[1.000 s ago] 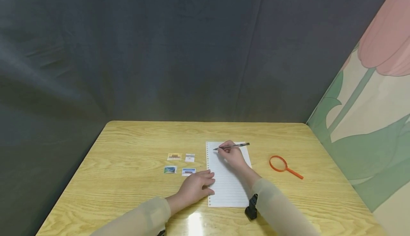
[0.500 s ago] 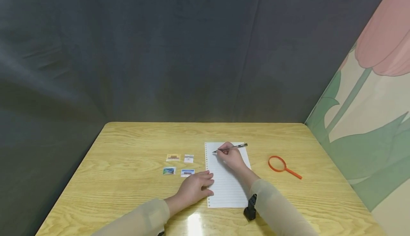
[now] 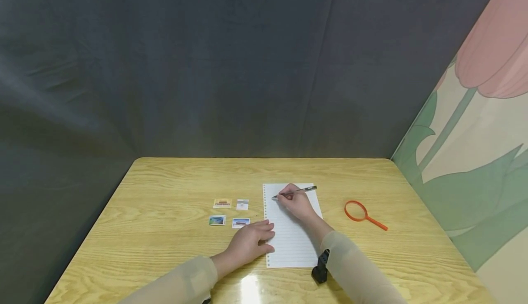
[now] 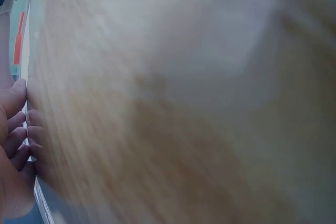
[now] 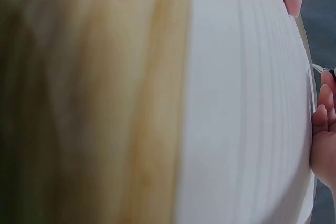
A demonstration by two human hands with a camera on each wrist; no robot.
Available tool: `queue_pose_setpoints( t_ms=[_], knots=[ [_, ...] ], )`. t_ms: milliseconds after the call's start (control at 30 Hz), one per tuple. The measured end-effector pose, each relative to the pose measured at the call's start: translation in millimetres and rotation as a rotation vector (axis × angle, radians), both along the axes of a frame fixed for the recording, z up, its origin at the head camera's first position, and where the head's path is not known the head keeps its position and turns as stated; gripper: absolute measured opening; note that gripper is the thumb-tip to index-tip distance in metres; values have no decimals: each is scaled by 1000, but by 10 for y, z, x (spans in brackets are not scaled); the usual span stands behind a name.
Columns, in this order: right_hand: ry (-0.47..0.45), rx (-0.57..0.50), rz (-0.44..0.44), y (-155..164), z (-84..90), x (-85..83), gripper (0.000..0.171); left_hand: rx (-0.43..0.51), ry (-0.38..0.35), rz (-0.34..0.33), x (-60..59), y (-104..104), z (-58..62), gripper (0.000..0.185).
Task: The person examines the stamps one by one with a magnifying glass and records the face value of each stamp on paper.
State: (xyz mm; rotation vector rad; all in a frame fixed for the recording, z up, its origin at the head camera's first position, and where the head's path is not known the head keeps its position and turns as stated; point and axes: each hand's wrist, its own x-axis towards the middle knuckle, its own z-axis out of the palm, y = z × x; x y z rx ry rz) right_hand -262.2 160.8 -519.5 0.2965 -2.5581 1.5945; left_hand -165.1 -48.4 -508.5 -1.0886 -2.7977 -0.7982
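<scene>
A lined sheet of loose-leaf paper (image 3: 290,244) with holes down its left edge lies on the table. My right hand (image 3: 298,203) pinches a dark pen (image 3: 307,188) over the upper left of the sheet, the tip at or just above the paper. Whether any writing is there is too small to tell. My left hand (image 3: 249,242) rests with relaxed fingers on the sheet's left edge. In the left wrist view, the fingers (image 4: 18,135) touch the surface. The right wrist view shows the ruled lines and the pen tip (image 5: 318,68) beside the right fingers.
Several small picture stamps lie left of the paper, among them a yellow one (image 3: 222,203) and a blue one (image 3: 241,223) close to my left hand. An orange-rimmed magnifying glass (image 3: 366,214) lies to the right. A dark curtain (image 3: 231,65) hangs behind the wooden table (image 3: 165,249).
The pen tip and my right hand have shifted slightly left and down on the sheet. My left hand keeps its place on the paper. The whole view drifts slightly.
</scene>
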Motion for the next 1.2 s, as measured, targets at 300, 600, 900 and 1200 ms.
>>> queue_pose_setpoints(
  t_ms=[300, 600, 900, 1200],
  knots=[
    [-17, 18, 1, 6, -6, 0, 5, 19, 27, -23, 3, -17, -1, 42],
    [-29, 17, -6, 10, 4, 2, 7, 23, 28, -33, -5, -16, 7, 42],
    [-14, 21, -8, -16, 9, 7, 6, 28, 23, -32, -4, -22, 2, 42],
    [-12, 59, -39, -50, 9, 4, 8, 36, 30, -37, -13, -23, -29, 42]
  ],
)
